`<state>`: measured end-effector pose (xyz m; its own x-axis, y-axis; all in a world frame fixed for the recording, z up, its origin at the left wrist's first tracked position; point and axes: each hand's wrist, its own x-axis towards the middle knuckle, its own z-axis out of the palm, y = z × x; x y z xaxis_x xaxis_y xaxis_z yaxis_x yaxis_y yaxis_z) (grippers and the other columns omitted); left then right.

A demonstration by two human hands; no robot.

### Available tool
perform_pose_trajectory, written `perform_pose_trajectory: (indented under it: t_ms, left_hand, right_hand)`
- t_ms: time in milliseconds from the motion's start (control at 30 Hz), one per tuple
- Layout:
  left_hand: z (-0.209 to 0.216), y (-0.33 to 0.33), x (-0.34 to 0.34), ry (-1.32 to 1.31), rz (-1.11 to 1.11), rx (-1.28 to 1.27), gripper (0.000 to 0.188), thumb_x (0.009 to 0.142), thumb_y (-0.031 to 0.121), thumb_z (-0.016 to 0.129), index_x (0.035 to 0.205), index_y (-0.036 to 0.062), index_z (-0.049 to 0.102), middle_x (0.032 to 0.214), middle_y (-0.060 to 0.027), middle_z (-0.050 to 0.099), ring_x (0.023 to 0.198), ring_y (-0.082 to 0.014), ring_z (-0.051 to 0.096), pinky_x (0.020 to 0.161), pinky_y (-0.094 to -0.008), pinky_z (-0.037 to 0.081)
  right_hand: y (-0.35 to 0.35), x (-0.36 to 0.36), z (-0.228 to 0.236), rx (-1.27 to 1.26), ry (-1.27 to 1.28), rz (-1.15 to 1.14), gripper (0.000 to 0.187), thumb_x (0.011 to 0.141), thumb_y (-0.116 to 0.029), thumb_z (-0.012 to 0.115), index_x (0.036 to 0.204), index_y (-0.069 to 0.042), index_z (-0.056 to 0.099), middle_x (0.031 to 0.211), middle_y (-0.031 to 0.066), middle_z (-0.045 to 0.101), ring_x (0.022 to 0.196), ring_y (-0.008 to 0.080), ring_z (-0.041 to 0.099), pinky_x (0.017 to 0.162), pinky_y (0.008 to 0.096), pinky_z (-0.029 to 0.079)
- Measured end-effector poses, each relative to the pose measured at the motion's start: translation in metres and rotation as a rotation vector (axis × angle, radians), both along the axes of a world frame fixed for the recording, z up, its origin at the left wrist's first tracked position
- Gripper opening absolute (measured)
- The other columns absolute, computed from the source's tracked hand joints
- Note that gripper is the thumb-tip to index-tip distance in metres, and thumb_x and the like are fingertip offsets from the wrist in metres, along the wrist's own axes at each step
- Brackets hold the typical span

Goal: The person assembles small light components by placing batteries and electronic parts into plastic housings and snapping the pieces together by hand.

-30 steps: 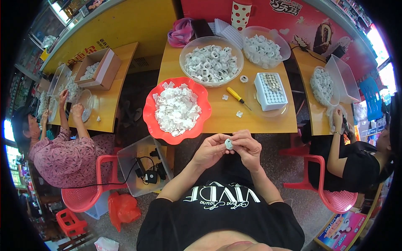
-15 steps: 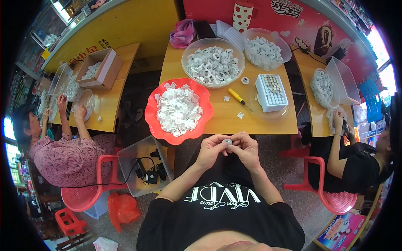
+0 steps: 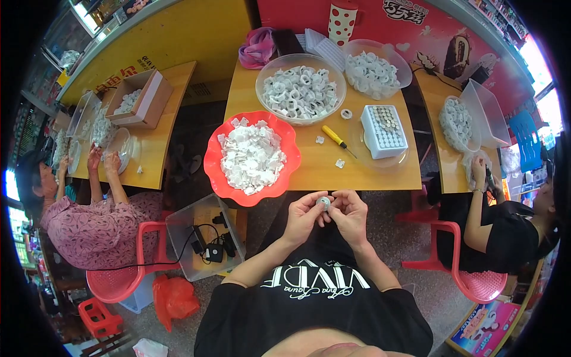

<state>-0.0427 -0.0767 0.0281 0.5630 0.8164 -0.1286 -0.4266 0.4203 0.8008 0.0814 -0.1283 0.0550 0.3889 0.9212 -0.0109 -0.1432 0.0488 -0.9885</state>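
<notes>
Just off the table's near edge, my left hand and my right hand meet in front of my chest. Between their thumbs and fingertips is a small round white plastic part; both hands pinch it. Its fine details are too small to make out. A red scalloped bowl heaped with flat white pieces stands ahead and to the left. Beyond it, a clear round tub holds many white ring-shaped parts. A yellow-handled screwdriver lies on the wooden table, with a few loose white pieces near it.
A white tray of small round parts sits at the table's right, before a second clear tub. A polka-dot cup stands behind. People work at side tables left and right. A clear bin with cables is at lower left.
My fingers have shifted on the round part, and its face now shows more. The co-worker on the left has lowered a raised hand toward the other one.
</notes>
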Motion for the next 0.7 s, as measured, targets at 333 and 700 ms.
perform_pose_trajectory:
  t_ms: [333,700]
  left_hand:
    - [-0.002,-0.012,0.007,0.171,0.112,0.167,0.026,0.096,0.003,0.053,0.121,-0.0013,0.057,0.087,-0.0034,0.063,0.057,-0.0034,0.051,0.048,-0.0174,0.041]
    - [0.003,-0.012,0.0,0.392,0.35,0.877,0.044,0.089,-0.008,0.054,0.132,-0.0025,0.047,0.116,-0.018,0.063,0.096,-0.0202,0.066,0.083,-0.03,0.053]
  right_hand:
    - [-0.002,-0.019,-0.001,0.024,-0.011,-0.097,0.016,0.087,0.007,0.059,0.099,-0.001,0.053,0.073,0.003,0.058,0.055,0.0051,0.052,0.047,0.0196,0.042]
    - [0.009,-0.016,0.011,0.261,-0.692,-0.141,0.019,0.065,0.007,0.065,0.081,-0.001,0.059,0.068,0.01,0.057,0.055,0.0222,0.058,0.051,0.0297,0.047]
